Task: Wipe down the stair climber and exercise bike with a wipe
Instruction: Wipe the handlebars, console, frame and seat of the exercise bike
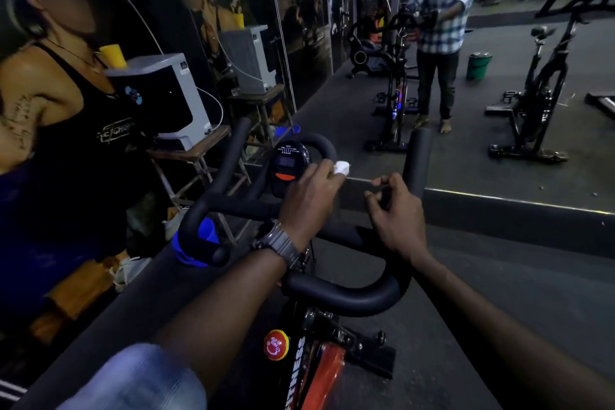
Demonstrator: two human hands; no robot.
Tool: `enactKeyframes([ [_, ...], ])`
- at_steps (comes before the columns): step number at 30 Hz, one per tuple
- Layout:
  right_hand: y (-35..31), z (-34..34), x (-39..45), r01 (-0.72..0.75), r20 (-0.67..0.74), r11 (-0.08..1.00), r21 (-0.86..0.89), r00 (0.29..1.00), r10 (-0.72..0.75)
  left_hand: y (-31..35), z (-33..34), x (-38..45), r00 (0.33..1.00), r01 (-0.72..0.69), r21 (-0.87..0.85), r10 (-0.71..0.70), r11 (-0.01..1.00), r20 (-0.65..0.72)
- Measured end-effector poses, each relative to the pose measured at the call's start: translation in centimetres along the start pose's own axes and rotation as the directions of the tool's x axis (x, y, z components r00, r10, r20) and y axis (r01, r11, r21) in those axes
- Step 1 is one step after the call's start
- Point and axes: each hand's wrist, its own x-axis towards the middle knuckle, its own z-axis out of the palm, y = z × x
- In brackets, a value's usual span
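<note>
The exercise bike (346, 296) stands right in front of me, with black padded handlebars and an orange frame. Its round black console (289, 161) sits at the centre of the bars. My left hand (312, 200), a watch on its wrist, pinches a small white wipe (342, 167) against the curved loop of the handlebar just right of the console. My right hand (396, 213) is beside it with fingers curled round the cross bar near the right upright grip (418, 160). No stair climber is in view.
A mirror wall (466, 83) straight ahead reflects me, the bike and a second bike with a green bucket. At the left a white machine (159, 100) sits on a wooden bench (199, 156) by a poster wall. A red knob (276, 344) sits on the frame below.
</note>
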Motion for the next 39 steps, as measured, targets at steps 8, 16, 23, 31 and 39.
enactKeyframes([
  [8,0.1,-0.2,-0.1,0.005,0.004,1.000,0.001,1.000,-0.005,-0.2,1.1,1.1,1.000,0.014,-0.172,-0.017,0.985,-0.014],
  [16,-0.1,0.0,-0.2,0.035,0.006,0.998,-0.057,0.999,-0.034,-1.5,0.9,1.4,0.954,-0.228,-0.120,0.246,0.966,0.170],
  [23,-0.6,1.5,-0.7,0.382,0.402,0.842,-0.380,0.888,-0.222,-4.1,-0.1,10.9,0.947,-0.181,0.124,0.139,0.976,0.289],
  [31,-2.6,6.3,2.3,0.198,0.297,0.972,-0.128,0.943,-0.152,-10.9,1.2,13.8,0.875,0.238,-0.442,0.006,0.865,0.484],
  [39,-3.7,8.4,2.0,0.122,0.219,0.982,-0.144,0.972,-0.089,-15.6,1.7,12.9,0.810,0.314,-0.640,0.155,0.701,0.566],
])
